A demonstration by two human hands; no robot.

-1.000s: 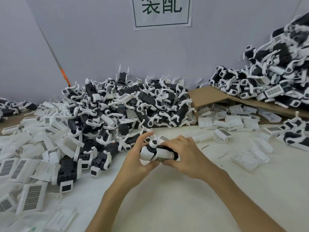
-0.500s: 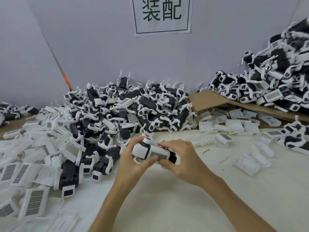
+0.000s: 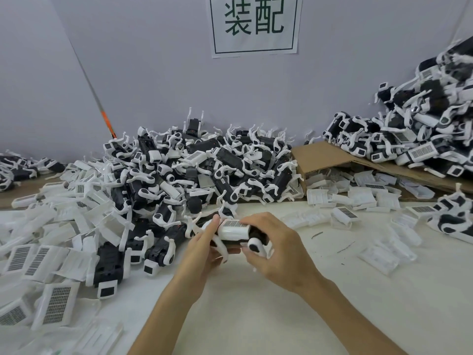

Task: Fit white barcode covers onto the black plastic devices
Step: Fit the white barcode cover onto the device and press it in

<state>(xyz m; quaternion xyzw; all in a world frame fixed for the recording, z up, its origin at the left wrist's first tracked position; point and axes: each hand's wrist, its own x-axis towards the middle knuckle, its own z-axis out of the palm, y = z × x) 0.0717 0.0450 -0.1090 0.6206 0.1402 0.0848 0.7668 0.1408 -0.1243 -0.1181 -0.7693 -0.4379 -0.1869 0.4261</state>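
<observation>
A black plastic device (image 3: 258,237) with a white barcode cover (image 3: 234,229) on its top is held above the white table (image 3: 256,316) at the centre. My left hand (image 3: 202,254) grips its left end from below, thumb up against the cover's left edge. My right hand (image 3: 279,249) grips the right end, fingers curled over the top and thumb beside the white rounded end cap. White prongs of the device stick out to the left, between my hands.
A big heap of black devices (image 3: 199,170) lies behind my hands. Loose white barcode covers (image 3: 38,254) spread over the left side. A cardboard sheet (image 3: 332,160) and a second heap of devices (image 3: 422,134) fill the right, with more covers (image 3: 358,198) in front.
The device has been turned end for end in my hands: the white rounded cap, earlier at the left, now sits at the right by my right thumb. Both hands kept hold.
</observation>
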